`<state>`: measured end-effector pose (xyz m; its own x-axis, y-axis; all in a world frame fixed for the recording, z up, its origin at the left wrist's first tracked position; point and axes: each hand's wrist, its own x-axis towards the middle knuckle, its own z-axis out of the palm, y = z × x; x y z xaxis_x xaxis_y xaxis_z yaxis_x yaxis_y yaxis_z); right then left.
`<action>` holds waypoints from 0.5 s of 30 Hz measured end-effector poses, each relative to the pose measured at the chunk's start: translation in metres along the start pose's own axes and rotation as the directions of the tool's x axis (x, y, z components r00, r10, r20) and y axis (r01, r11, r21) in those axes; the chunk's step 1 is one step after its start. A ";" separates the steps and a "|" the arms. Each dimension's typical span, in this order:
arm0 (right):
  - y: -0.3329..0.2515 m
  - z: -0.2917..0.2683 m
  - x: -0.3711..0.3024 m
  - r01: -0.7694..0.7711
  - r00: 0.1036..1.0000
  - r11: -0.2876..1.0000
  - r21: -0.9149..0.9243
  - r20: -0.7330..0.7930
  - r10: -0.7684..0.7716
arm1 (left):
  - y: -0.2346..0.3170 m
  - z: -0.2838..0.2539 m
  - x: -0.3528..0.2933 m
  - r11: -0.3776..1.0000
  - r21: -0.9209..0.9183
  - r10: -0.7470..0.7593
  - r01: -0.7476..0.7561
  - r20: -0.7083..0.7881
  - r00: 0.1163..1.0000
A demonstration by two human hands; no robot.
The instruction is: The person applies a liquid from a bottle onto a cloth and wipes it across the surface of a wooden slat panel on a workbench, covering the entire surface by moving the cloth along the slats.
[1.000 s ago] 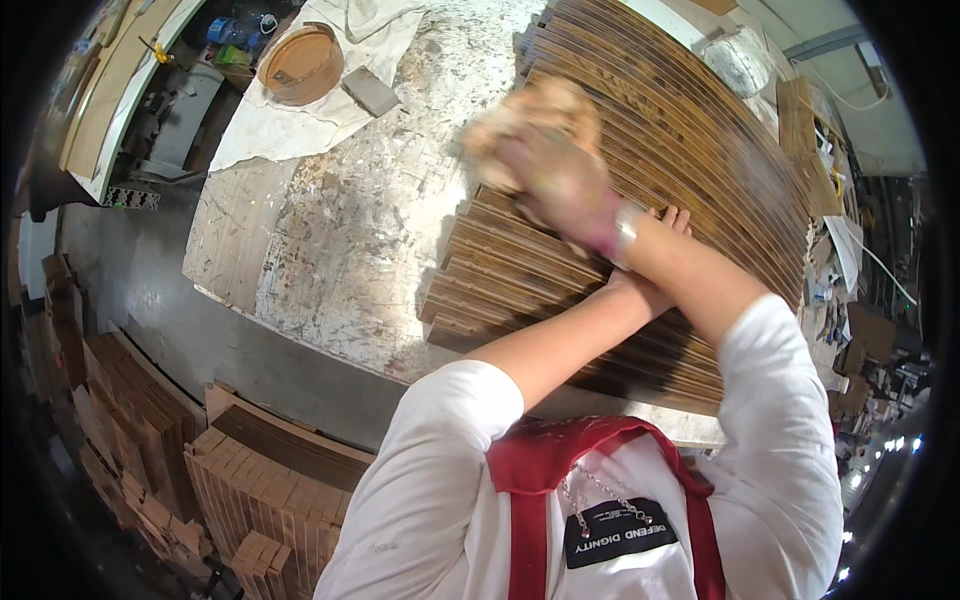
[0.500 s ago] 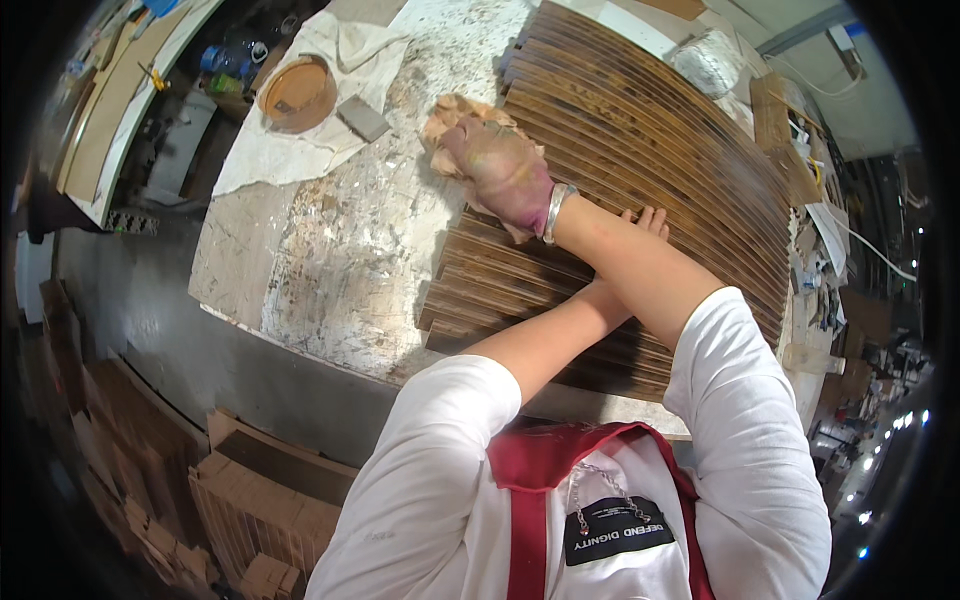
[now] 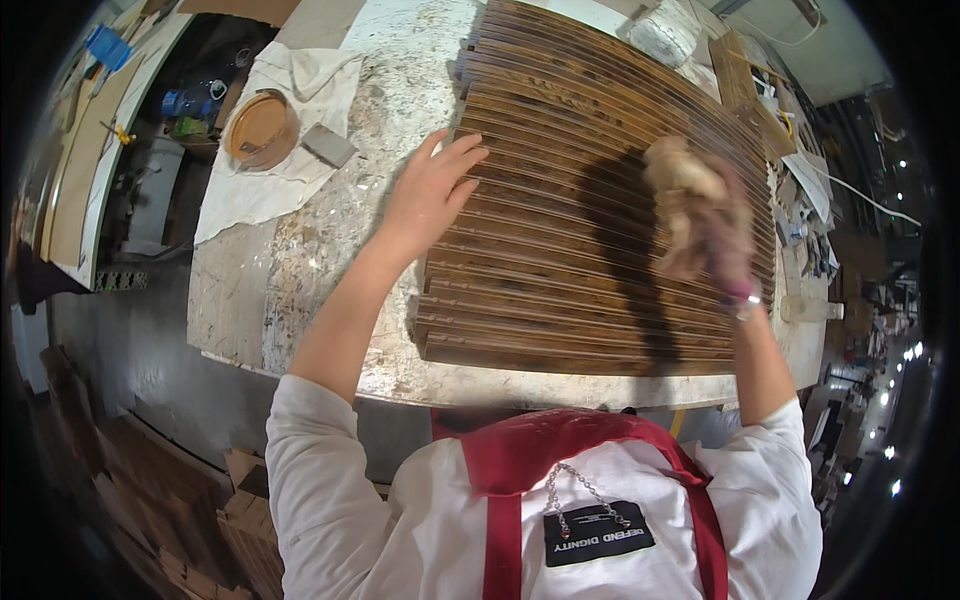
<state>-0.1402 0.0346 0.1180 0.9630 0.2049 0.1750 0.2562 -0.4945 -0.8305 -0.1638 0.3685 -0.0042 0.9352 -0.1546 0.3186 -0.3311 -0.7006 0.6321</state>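
A row of long dark-brown wooden strips [image 3: 560,250] lies side by side on the worktable [image 3: 315,240]. My left hand [image 3: 430,195] is bare, fingers spread, with its fingertips on the left ends of the strips. Toward the right ends, my right hand [image 3: 730,235], in a stained pinkish glove, grips a crumpled tan rag [image 3: 680,190]. Motion smears this hand and rag, and I cannot tell whether the rag touches the wood. A dark shadow falls across the strips to its left.
At the back left, a round container of brown liquid [image 3: 263,130] and a grey rectangular block [image 3: 328,146] rest on a white cloth [image 3: 225,200]. A plastic-wrapped bundle [image 3: 665,35] sits at the far edge. A clear bottle [image 3: 810,309] lies right. Cardboard boxes [image 3: 250,525] stand lower left.
My right hand has swung from the strips' left ends to the right with the rag. My left hand has come out from under the right arm to the left ends; my arms are uncrossed.
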 end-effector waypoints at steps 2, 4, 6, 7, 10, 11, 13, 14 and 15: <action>0.002 0.076 0.012 0.260 0.940 0.954 0.152 0.185 -0.286 | -0.012 0.008 0.005 0.997 -0.082 0.013 -0.008 0.054 0.998; 0.022 0.144 0.032 0.675 0.732 0.727 -0.125 0.230 -0.641 | -0.015 0.021 0.010 0.987 -0.163 -0.006 0.008 0.010 1.000; -0.002 0.166 0.030 0.543 0.816 0.696 -0.470 0.491 -0.305 | -0.018 0.016 0.014 0.976 -0.206 -0.061 0.068 0.039 0.997; 0.016 0.152 0.028 0.568 0.810 0.686 -0.454 0.455 -0.370 | -0.014 0.015 0.014 0.976 -0.195 -0.086 0.097 0.065 0.994; 0.084 0.067 0.002 0.428 0.901 0.679 -0.596 0.344 -0.266 | -0.013 0.008 0.013 0.972 -0.188 -0.125 0.142 0.096 0.987; 0.093 0.041 -0.005 0.451 0.892 0.635 -0.627 0.346 -0.291 | -0.014 0.009 0.012 0.969 -0.200 -0.127 0.143 0.090 0.988; 0.088 0.017 -0.009 -0.009 0.953 0.933 -0.360 0.279 0.117 | -0.015 0.009 0.013 0.978 -0.178 -0.100 0.112 0.076 0.992; 0.077 0.036 -0.006 0.031 0.946 0.958 -0.286 0.318 0.065 | -0.013 0.010 0.016 0.982 -0.170 -0.067 0.080 0.079 0.995; 0.067 0.057 -0.001 0.066 0.934 0.976 -0.209 0.357 0.013 | -0.015 0.013 0.017 0.980 -0.185 -0.054 0.067 0.076 0.996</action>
<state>-0.1288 0.0493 0.0323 0.8731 0.4862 -0.0362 0.3309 -0.6456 -0.6883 -0.1411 0.3671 -0.0169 0.9584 -0.1694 0.2295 -0.2853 -0.5683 0.7718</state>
